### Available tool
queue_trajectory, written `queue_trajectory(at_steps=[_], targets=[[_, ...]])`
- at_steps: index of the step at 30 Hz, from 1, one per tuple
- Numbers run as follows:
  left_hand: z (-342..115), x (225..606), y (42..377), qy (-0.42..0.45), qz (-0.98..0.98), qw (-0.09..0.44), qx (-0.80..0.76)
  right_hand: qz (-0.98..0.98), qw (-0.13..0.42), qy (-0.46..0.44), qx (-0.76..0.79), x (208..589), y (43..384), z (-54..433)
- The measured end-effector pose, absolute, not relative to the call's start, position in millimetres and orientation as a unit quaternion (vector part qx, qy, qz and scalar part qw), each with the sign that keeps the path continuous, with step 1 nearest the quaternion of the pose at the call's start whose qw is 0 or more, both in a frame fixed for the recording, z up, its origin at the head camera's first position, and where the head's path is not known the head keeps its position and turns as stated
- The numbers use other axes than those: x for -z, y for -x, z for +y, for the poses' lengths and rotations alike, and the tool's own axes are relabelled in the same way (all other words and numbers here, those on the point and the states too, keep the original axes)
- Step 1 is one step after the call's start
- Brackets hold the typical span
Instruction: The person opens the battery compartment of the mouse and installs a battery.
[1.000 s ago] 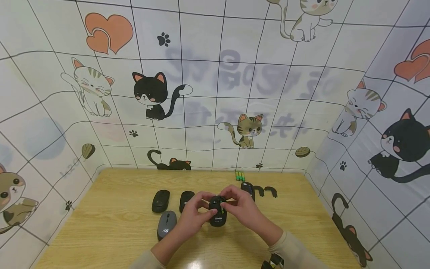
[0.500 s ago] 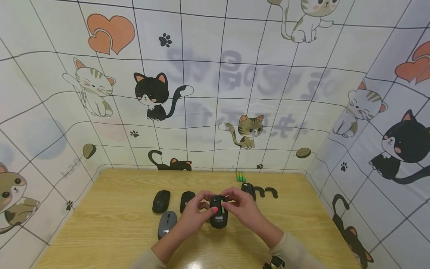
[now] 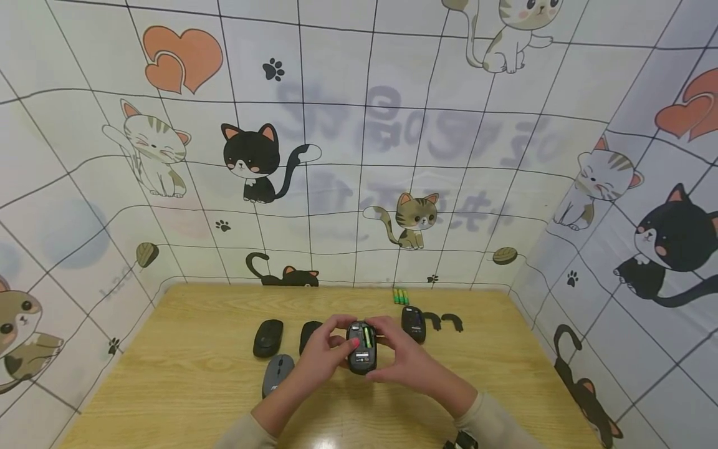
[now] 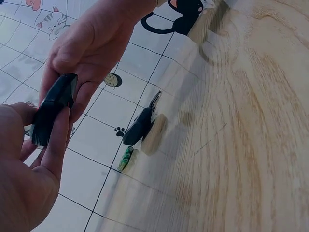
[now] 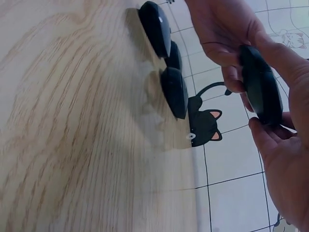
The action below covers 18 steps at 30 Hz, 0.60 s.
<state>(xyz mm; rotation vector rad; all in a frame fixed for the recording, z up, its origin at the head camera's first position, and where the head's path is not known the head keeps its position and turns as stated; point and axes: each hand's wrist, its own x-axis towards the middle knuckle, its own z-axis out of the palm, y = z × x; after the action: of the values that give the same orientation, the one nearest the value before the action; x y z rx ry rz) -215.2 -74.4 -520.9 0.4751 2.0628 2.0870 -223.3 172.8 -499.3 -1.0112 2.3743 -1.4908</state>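
A black computer mouse point(image 3: 361, 365) is held up off the table between both hands, underside up. Its battery slot is uncovered, and a green battery point(image 3: 368, 337) lies lengthwise inside. My left hand point(image 3: 324, 352) grips the left side, with the thumb pressed on the underside by the slot. On the other side my right hand point(image 3: 408, 357) holds the right edge, fingers at the far end and thumb by the near end. The right wrist view shows the smooth top shell of the mouse point(image 5: 260, 87); the left wrist view shows the mouse point(image 4: 50, 111) edge-on.
Two black mice point(image 3: 268, 338) point(image 3: 308, 334) and a grey mouse point(image 3: 277, 374) lie on the wooden table point(image 3: 168, 349) to the left. At the back right are an upturned mouse point(image 3: 413, 324), two curved black covers point(image 3: 432, 320) point(image 3: 452, 322) and several green batteries point(image 3: 401, 296).
My right thumb has moved off the battery slot, down to the mouse's near right edge, so the battery shows in full. The mouse's underside has tilted more toward the head camera.
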Motion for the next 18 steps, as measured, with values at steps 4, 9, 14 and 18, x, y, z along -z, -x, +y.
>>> queue_trajectory(at_steps=[4,9,14,18], targets=[[-73.4,521.7,215.8,-0.16,0.691,0.086,-0.7,0.803,0.062,0.353,0.476,501.6,222.5,172.4],[-71.2,521.5,216.1,-0.155,0.697,0.094,-0.694,0.811,0.04,0.351,0.466,503.8,222.9,174.0],[-72.5,518.1,215.3,-0.17,0.717,0.104,-0.668,0.813,0.05,0.338,0.471,505.0,225.1,178.0],[-74.7,518.0,218.5,-0.205,0.736,0.122,-0.633,0.816,0.057,0.325,0.474,506.6,228.5,182.3]])
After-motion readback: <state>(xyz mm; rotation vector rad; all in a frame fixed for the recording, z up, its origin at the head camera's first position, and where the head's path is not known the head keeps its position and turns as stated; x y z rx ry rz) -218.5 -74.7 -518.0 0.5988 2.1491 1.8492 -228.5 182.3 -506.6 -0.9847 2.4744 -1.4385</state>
